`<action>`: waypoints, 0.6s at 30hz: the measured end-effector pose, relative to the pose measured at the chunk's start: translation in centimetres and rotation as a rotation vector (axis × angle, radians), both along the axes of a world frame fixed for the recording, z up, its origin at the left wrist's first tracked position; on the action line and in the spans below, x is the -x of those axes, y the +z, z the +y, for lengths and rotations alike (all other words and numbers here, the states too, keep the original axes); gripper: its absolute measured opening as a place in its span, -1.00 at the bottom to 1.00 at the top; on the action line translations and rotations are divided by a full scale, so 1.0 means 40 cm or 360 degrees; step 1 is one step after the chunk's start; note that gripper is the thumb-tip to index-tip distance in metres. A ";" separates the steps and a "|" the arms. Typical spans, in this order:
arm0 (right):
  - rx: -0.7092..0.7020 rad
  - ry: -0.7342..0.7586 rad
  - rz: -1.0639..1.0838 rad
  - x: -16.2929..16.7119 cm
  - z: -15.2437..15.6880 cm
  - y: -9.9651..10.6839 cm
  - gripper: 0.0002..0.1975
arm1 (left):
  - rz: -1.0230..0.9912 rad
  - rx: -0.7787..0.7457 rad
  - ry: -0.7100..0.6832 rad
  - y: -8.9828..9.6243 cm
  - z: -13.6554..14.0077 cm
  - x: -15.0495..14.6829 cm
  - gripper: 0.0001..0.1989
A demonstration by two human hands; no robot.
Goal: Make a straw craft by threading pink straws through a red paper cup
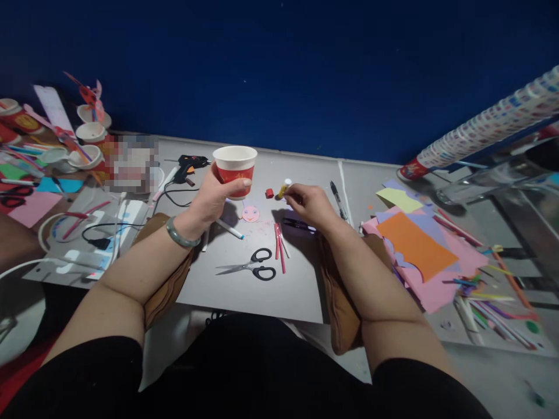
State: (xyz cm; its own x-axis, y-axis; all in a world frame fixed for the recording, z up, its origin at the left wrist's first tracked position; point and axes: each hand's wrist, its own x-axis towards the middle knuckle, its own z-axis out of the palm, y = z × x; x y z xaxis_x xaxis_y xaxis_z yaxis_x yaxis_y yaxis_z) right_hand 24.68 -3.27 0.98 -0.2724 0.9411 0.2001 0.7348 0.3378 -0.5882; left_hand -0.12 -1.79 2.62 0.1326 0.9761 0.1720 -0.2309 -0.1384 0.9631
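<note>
My left hand [213,195] is wrapped around a red paper cup [236,174] with a white rim, held upright above the table. My right hand [308,203] has its fingers closed at a small yellow glue stick [282,190] with a white end. Close to its left lies a red cap [269,193]. Below the cup is a pink paper circle with a drawn smiling face [251,214], and a white marker [230,228] with a blue tip lies beside it. Black-handled scissors [251,267] and several red and pink strips [280,247] lie nearer me.
A glue gun [192,166] with its cord lies at the back left, near power strips [120,233]. Coloured paper [414,244] and pipe cleaners are piled at right, below a long stack of paper cups [484,125]. More cups [91,134] crowd the far left.
</note>
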 end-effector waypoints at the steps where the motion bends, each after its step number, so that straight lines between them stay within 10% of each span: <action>1: 0.0006 -0.0007 -0.0006 -0.001 0.001 0.000 -0.87 | 0.0017 -0.0010 -0.0004 -0.003 0.001 0.000 -0.30; 18: -0.0099 -0.0212 0.0100 -0.004 -0.007 0.010 -0.81 | 0.0040 -0.0016 0.0036 0.009 0.010 0.000 -0.28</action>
